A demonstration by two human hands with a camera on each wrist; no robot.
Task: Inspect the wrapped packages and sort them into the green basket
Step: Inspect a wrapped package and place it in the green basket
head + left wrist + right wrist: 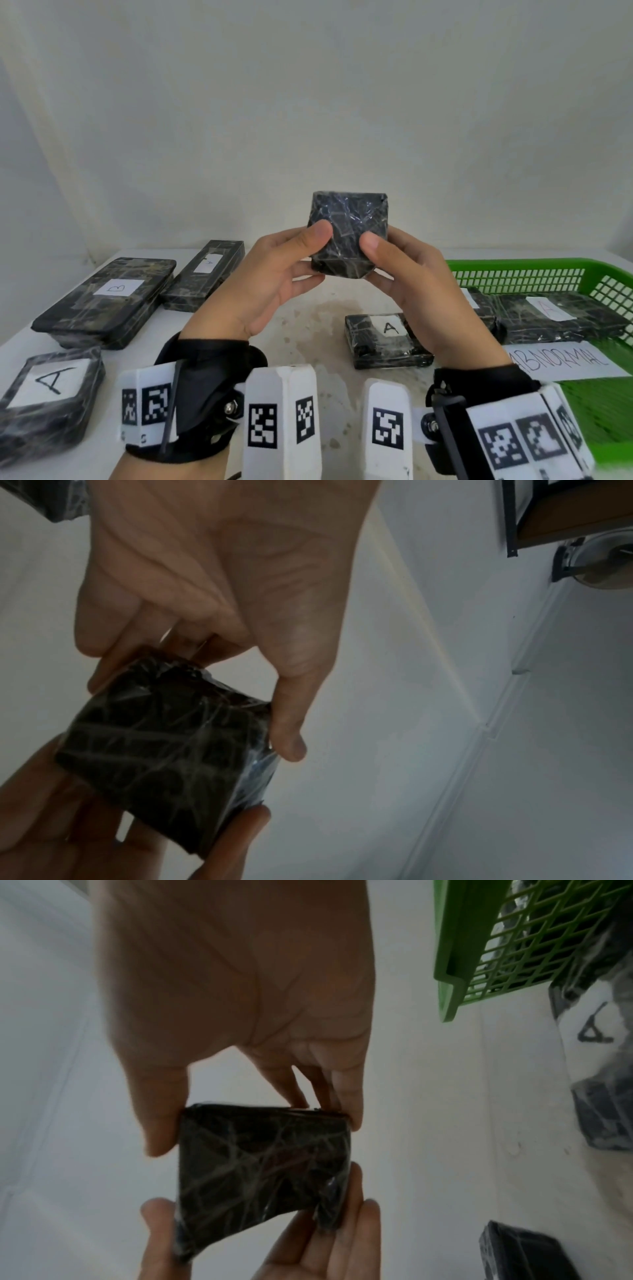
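Note:
A small black package [349, 233] wrapped in clear film is held up above the table, no label showing on the faces I see. My left hand [313, 253] pinches its left side between thumb and fingers, and my right hand [375, 260] pinches its right side the same way. The left wrist view shows the package [164, 750] between my left thumb and fingers; the right wrist view shows the package [260, 1164] likewise. The green basket [513, 270] stands at the right with two wrapped packages in it, one labelled A [561, 315].
On the white table lie a package marked A [387, 339] below my right hand, and at the left a long one marked B [109, 301] and two marked A [205, 274] [48, 390]. A paper reading ABNORMAL [561, 363] lies in the basket.

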